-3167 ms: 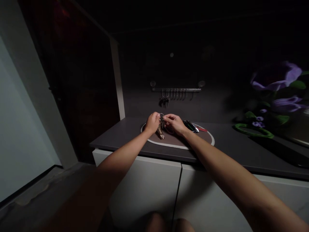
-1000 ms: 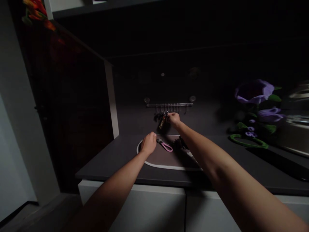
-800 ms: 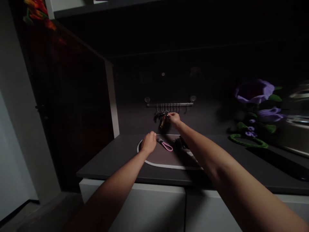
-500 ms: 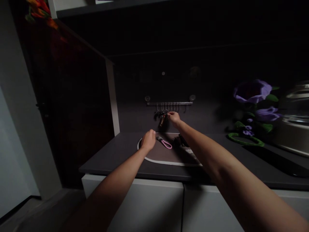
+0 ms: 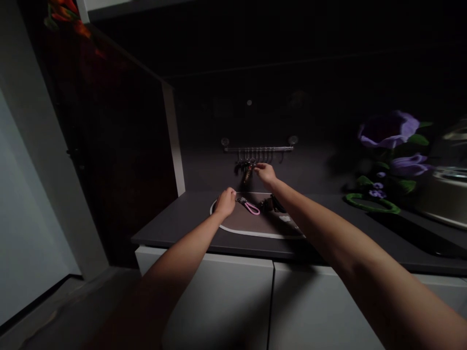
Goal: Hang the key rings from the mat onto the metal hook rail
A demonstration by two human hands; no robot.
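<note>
My right hand (image 5: 266,173) is raised to a clear hook rail (image 5: 258,148) on the dark back wall. Its thumb and fingers are pinched at a key ring (image 5: 252,161), from which a tag with lettering (image 5: 247,174) hangs. Dark key-like items hang close by on the left hooks. Lower down, my left hand (image 5: 226,202) is closed over the left part of a brown mat (image 5: 241,224). Its fingertips are beside the dark end of a pink loop keychain (image 5: 251,207); what they hold, if anything, is hidden. A dark bundle (image 5: 272,203) lies on the mat, partly behind my right forearm.
The mat's white rim runs near the front of the grey counter (image 5: 168,218). Purple flowers (image 5: 390,131) with a green ring base (image 5: 372,203) and a shiny rounded vessel (image 5: 445,194) stand to the right. An upper shelf (image 5: 124,8) overhangs the counter.
The view has tilted down and shifted slightly, so the counter and rail appear higher. Both hands keep nearly the same places, the right at the key ring and the left beside the pink keychain.
</note>
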